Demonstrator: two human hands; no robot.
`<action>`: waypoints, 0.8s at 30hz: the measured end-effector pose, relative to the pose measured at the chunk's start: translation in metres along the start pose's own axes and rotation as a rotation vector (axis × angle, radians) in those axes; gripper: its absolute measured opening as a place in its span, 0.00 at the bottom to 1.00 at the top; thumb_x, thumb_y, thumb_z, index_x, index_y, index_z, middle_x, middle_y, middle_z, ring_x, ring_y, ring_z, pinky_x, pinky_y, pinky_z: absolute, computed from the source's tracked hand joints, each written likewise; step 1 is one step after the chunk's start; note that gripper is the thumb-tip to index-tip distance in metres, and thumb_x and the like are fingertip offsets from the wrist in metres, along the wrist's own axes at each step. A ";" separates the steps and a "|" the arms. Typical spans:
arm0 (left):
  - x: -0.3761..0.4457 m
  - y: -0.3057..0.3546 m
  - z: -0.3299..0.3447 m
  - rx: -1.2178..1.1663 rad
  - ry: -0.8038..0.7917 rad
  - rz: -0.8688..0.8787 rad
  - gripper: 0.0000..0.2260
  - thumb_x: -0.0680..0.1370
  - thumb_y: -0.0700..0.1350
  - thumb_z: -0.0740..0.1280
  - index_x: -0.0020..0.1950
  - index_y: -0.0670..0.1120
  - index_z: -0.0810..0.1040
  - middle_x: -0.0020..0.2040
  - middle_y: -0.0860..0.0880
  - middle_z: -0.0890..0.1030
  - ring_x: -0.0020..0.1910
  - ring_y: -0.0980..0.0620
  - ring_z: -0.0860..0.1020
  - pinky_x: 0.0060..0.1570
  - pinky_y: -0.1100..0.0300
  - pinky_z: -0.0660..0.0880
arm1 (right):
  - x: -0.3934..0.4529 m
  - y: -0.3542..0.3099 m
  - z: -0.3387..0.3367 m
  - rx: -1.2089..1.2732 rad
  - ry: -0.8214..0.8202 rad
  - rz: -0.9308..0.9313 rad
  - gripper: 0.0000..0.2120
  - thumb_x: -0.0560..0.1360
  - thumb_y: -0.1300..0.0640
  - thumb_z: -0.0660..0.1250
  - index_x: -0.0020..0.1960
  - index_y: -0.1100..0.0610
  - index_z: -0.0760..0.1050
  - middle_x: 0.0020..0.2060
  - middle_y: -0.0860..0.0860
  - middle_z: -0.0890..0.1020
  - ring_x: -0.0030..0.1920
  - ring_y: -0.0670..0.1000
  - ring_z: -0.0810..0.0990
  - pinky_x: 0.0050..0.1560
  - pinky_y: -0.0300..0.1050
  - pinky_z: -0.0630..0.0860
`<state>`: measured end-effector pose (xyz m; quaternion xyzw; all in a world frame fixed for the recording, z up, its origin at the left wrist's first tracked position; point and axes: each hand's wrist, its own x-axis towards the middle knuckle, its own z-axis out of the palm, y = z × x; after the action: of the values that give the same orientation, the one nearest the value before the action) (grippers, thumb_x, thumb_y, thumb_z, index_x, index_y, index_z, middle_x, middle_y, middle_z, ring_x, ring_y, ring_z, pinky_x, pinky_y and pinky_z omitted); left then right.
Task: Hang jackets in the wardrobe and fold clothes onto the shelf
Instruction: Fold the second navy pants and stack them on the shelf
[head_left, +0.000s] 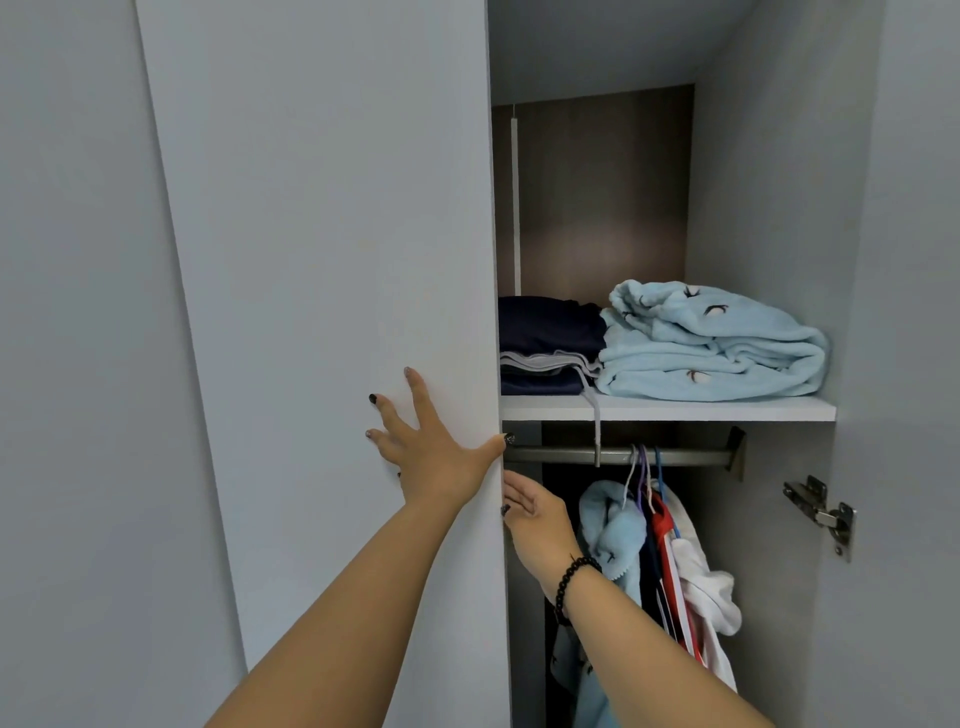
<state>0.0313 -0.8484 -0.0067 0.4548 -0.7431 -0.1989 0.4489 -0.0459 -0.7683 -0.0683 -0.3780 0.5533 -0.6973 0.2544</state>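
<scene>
Fingers (413, 382) of our left hand (431, 452) lie spread flat on the pale grey wardrobe door (332, 234); our right hand (535, 512) curls round its edge. At two o'clock, folded light-blue fleece (717, 348) rests on the white shelf (675, 409); jackets (670, 551) hang below.

Count: two hands (436, 457); one shelf (670, 409); two folded stacks (711, 343); one rail (618, 456); one door (332, 260); one hinge (821, 512). Hanging garment count indeterminate.
</scene>
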 end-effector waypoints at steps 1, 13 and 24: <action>0.001 0.001 0.001 0.000 0.000 -0.005 0.59 0.64 0.67 0.74 0.74 0.62 0.29 0.78 0.46 0.33 0.76 0.32 0.38 0.70 0.37 0.59 | -0.004 -0.001 -0.003 -0.002 -0.002 0.014 0.19 0.76 0.75 0.57 0.61 0.59 0.75 0.54 0.54 0.80 0.50 0.45 0.79 0.45 0.31 0.77; -0.003 -0.018 0.003 0.202 -0.125 0.118 0.60 0.67 0.64 0.75 0.75 0.56 0.27 0.75 0.44 0.27 0.75 0.34 0.33 0.67 0.32 0.61 | -0.067 -0.024 -0.060 -0.255 0.107 -0.056 0.19 0.77 0.71 0.59 0.62 0.53 0.75 0.57 0.44 0.78 0.56 0.40 0.78 0.52 0.32 0.76; -0.038 -0.028 -0.003 0.177 -0.286 0.143 0.46 0.76 0.56 0.69 0.79 0.48 0.37 0.78 0.42 0.35 0.78 0.39 0.39 0.75 0.45 0.47 | -0.116 -0.067 -0.102 -0.393 0.208 -0.236 0.19 0.76 0.69 0.60 0.57 0.49 0.78 0.53 0.46 0.80 0.40 0.31 0.77 0.34 0.27 0.72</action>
<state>0.0546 -0.8302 -0.0435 0.4056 -0.8443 -0.1630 0.3101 -0.0568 -0.6022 -0.0430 -0.4082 0.6535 -0.6365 0.0346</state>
